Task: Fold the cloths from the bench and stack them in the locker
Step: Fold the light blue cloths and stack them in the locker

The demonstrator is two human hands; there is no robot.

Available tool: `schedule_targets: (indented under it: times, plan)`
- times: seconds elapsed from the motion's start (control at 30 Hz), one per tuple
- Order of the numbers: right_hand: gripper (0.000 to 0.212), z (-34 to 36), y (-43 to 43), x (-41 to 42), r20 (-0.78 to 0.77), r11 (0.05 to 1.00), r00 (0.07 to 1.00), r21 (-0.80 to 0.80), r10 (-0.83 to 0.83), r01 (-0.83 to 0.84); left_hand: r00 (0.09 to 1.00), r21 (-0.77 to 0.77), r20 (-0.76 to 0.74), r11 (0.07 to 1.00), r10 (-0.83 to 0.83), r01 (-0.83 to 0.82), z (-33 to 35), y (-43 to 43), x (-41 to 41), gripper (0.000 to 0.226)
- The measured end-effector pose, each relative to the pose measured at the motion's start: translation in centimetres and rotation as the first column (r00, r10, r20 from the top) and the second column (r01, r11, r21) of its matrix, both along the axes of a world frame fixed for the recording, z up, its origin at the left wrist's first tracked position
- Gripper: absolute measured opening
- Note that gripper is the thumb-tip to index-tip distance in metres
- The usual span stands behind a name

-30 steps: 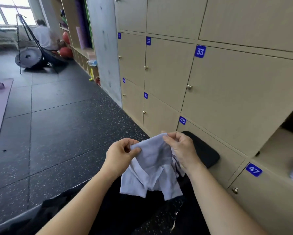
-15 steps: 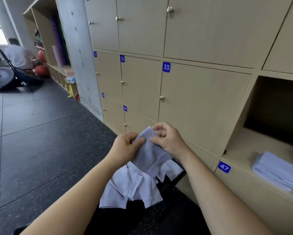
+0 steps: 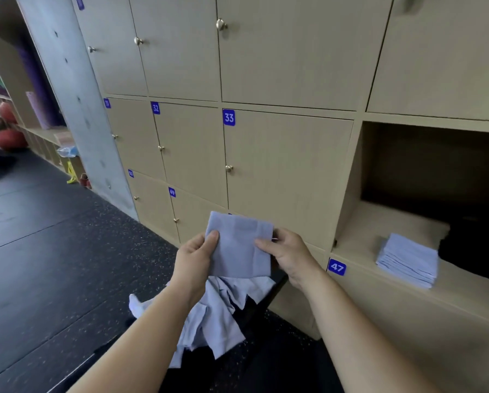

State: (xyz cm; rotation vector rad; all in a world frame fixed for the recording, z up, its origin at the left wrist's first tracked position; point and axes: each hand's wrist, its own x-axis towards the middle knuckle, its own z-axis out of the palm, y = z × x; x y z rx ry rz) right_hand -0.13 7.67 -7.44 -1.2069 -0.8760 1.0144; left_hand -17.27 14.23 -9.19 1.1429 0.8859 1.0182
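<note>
Left grip (image 3: 193, 259), right grip (image 3: 291, 253) pinch folded cloth (image 3: 239, 246) at frame centre, above loose cloths (image 3: 209, 316) on counter (image 3: 257, 307); stack (image 3: 407, 259) in locker (image 3: 379, 219), right of frame.

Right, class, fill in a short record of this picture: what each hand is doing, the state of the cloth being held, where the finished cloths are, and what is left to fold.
left hand: pinches the left edge of the held cloth, thumb on its front
right hand: pinches the cloth's right edge
cloth state: pale blue, folded to a flat rectangle, held up before the locker doors
folded stack: pale blue, inside the open locker, above label 47
left to fold: loose pile below the hands
</note>
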Motion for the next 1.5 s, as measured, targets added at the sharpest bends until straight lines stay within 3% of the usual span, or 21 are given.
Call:
schedule_targets:
  times: [0.2, 0.27, 0.4, 0.5, 0.67, 0.87, 1.2, 1.5]
  plan:
    - [0.008, -0.9, -2.0, 3.8, 0.096, 0.956, 0.951, 0.016, -0.294, 0.294, 0.982, 0.135, -0.162, 0.983, -0.100, 0.122, 0.1, -2.0, 4.4, 0.023]
    - [0.009, -1.0, -3.1, 5.4, 0.110, 0.930, 0.923, 0.025, -0.368, 0.368, 0.961, 0.189, -0.232, 0.962, -0.150, 0.196, 0.1, -2.5, 5.7, 0.030]
    - [0.008, -1.3, -5.8, 8.2, 0.144, 0.955, 0.949, -0.053, -0.280, 0.290, 0.940, 0.210, -0.305, 0.952, -0.155, 0.225, -0.6, -3.1, 9.0, 0.025]
    - [0.011, -1.9, -8.0, 10.5, 0.150, 0.965, 0.964, -0.116, -0.219, 0.237, 0.949, 0.136, -0.269, 0.969, -0.164, 0.206, -1.1, -3.7, 12.1, 0.010]
    - [0.016, -3.0, -11.8, 15.1, 0.160, 0.864, 0.866, -0.106, -0.474, 0.492, 0.914, 0.047, -0.287, 0.949, -0.286, 0.312, -2.2, -5.2, 17.9, 0.027]
    - [0.028, -5.3, -14.3, 20.4, 0.278, 0.702, 0.701, -0.116, -0.656, 0.703, 0.845, 0.097, -0.394, 0.898, -0.362, 0.430, -3.0, -7.3, 24.2, 0.026]
    - [0.027, -10.5, -15.5, 27.7, 0.433, 0.578, 0.590, -0.178, -0.681, 0.797, 0.744, 0.087, -0.556, 0.864, -0.371, 0.496, -7.1, -7.1, 33.3, 0.031]
    - [0.017, -9.6, -11.7, 36.4, 0.564, 0.523, 0.477, -0.091, -0.674, 0.847, 0.728, 0.193, -0.524, 0.771, -0.442, 0.607, -6.7, -2.4, 43.7, 0.029]
